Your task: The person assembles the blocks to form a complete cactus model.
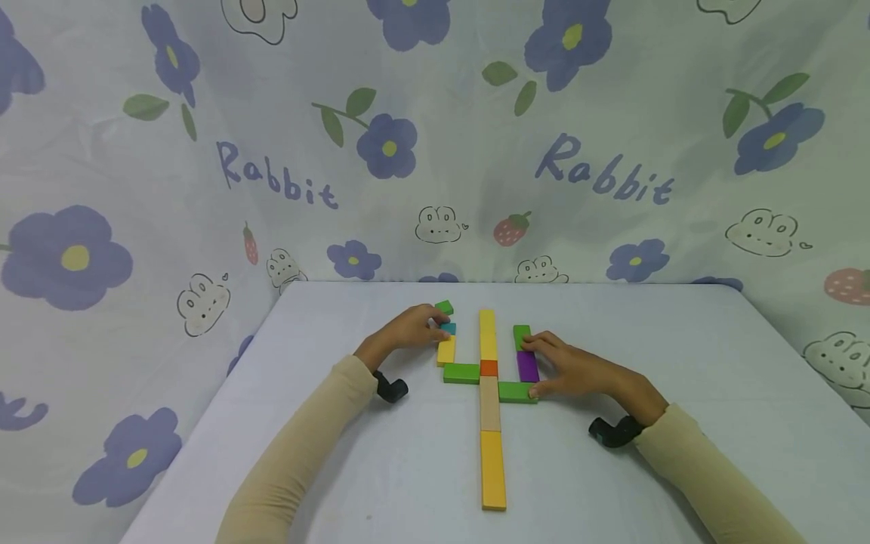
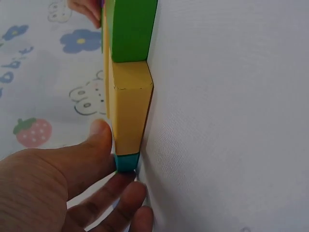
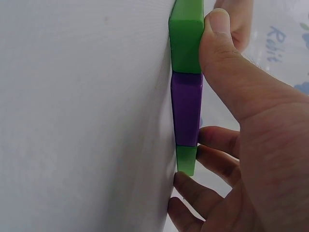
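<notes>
My left hand point(image 1: 411, 329) pinches a small blue block point(image 2: 127, 163) between thumb and fingers, at the far end of a yellow block point(image 1: 445, 352). Just beyond it lies a small green block point(image 1: 445, 307), apart from the yellow one. A green block point(image 1: 462, 373) runs sideways from the yellow block to the central column. On the other side, my right hand point(image 1: 574, 368) spreads along a purple block point(image 3: 187, 108). Its thumb touches the sideways green block point(image 1: 514, 392), while fingertips rest by the upper green block point(image 1: 521, 332) at the purple one's far end.
The central column has a yellow block point(image 1: 488, 332), an orange-red block point(image 1: 488, 368), a tan block point(image 1: 489, 404) and a darker yellow block point(image 1: 492, 468) nearest me. All lie on a white table point(image 1: 381, 476). A printed cloth point(image 1: 435, 98) hangs behind.
</notes>
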The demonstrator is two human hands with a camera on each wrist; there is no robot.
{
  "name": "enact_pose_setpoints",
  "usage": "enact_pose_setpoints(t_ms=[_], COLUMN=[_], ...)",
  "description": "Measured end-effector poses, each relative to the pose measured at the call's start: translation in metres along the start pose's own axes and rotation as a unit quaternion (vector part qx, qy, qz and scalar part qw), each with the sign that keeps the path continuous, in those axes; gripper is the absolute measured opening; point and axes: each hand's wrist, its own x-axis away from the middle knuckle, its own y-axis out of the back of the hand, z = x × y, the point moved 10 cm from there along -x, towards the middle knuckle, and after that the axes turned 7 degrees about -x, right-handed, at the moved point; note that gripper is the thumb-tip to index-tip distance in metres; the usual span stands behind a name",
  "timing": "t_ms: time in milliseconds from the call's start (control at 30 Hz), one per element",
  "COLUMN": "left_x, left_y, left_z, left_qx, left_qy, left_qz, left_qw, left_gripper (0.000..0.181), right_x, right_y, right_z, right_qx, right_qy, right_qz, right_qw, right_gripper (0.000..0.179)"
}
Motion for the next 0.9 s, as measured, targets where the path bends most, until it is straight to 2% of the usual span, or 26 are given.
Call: enact_pose_setpoints(t_ms=[400,767,900], left_x=[0.0002,-0.0009,0.0017], left_y=[0.0012,-0.0008,0.004], left_z=[-0.002,-0.001,0.0005], left_qx=[-0.002,0.003,0.011], left_qy=[0.004,0.002,0.011], left_qz=[-0.004,0.0,-0.004], left_qw=[1.0,1.0,0.9999], left_gripper=[0.042,0.044,0.042], right_x=[0.0013,0.0016,0.0018], right_y=[0.0014,0.0014,0.0012], right_z=[-0.0001,-0.0001,0.0018], right_qx=[-0.005,-0.012,-0.01], right_qy=[-0.012,-0.001,0.011], right_qz=[0.002,0.005,0.004], right_qw=[0.9999,0.9999,0.9999], right_gripper=[0.089,0.089,0.088])
